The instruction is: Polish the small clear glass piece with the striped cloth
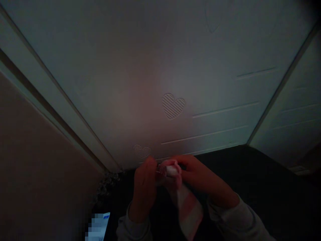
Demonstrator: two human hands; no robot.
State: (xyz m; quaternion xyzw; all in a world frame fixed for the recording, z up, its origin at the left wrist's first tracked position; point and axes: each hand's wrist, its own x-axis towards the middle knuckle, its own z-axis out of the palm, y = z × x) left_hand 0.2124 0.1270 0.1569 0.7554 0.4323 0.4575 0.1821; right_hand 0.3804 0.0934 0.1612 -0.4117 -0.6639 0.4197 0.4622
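Note:
Between my hands is a soft pink and white striped cloth (189,207), perhaps a sock; dim light and blur hide its exact kind. Its bunched upper end has a pale opening facing me, and the rest hangs down towards the lower right. My right hand (197,172) is closed on the bunched end from the right. On the other side, my left hand (145,182) is closed at the cloth's left edge, fingers curled and partly hidden. A small shiny bit shows between the left fingertips and the cloth, too blurred to name.
Ahead stands a white panel (112,83) with grooved hearts and lines, probably a wardrobe door. A dark surface (225,167) lies below it. At the lower left are a lit, pixelated screen-like rectangle (97,227) and a ruffled dark edge (107,182). A plain wall (37,150) rises at left.

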